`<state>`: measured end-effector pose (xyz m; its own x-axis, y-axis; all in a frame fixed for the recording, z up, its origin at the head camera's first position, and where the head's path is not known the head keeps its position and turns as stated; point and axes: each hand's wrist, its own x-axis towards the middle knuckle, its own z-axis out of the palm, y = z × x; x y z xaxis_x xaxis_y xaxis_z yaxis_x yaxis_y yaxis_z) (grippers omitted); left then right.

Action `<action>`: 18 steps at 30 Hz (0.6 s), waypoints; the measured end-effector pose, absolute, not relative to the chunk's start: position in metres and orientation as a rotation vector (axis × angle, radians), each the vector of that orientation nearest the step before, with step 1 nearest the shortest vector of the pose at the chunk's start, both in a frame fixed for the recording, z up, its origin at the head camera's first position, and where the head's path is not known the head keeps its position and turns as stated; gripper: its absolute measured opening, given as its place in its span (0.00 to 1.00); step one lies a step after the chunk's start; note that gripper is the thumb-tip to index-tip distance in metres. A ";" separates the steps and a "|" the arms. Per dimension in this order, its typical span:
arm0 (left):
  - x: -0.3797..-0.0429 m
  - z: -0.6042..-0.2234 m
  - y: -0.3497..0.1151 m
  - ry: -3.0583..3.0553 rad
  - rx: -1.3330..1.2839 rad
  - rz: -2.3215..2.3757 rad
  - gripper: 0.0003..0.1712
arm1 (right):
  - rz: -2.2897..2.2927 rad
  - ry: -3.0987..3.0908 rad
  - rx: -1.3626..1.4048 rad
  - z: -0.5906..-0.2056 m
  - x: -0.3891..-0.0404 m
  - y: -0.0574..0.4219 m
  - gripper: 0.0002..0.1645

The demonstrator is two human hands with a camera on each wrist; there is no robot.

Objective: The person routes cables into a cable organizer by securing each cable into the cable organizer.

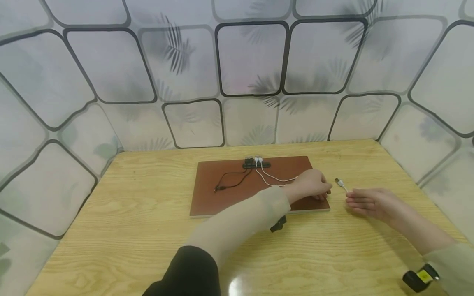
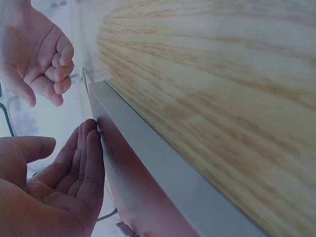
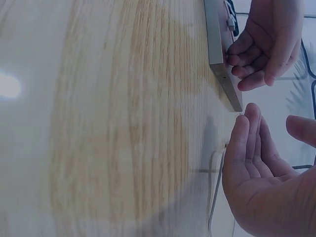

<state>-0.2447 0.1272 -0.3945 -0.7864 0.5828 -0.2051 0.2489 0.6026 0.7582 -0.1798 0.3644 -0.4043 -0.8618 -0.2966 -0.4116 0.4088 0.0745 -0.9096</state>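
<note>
A brown board (image 1: 229,197) lies on the table, and a black strip (image 1: 266,165) sits at its back edge. Two white cables (image 1: 275,178) run from the strip toward my left hand (image 1: 312,183), which is over the board's right end. In the left wrist view, the left fingers (image 2: 93,163) are nearly straight at the board's surface, the thumb apart. A white cable's USB plug (image 1: 339,181) points away from my right hand (image 1: 372,203), just right of the board. Straight right fingers (image 3: 240,143) rest beside this cable (image 3: 217,190); I see no grip.
Dark cables (image 1: 233,187) from the strip lie on the board's left part, their ends together. The wooden table (image 1: 129,213) extends around the board. A patterned curtain (image 1: 252,57) stands behind the table. A small camera (image 1: 420,278) is worn on the right wrist.
</note>
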 end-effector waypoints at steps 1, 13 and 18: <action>-0.244 -0.394 0.127 2.404 0.666 1.035 0.19 | -1.845 1.853 0.109 -0.404 -0.179 0.366 0.23; -0.242 -0.393 0.136 2.501 0.650 1.032 0.14 | -1.893 1.844 0.095 -0.403 -0.176 0.377 0.27; -0.240 -0.394 0.139 2.475 0.627 1.085 0.12 | -1.853 1.924 0.100 -0.404 -0.175 0.385 0.26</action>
<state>-0.2400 0.1392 -0.3942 -0.8346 0.5302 -0.1495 0.2494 0.6056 0.7556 -0.1750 0.3850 -0.4040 -0.8895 -0.2621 -0.3743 0.3642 0.0881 -0.9271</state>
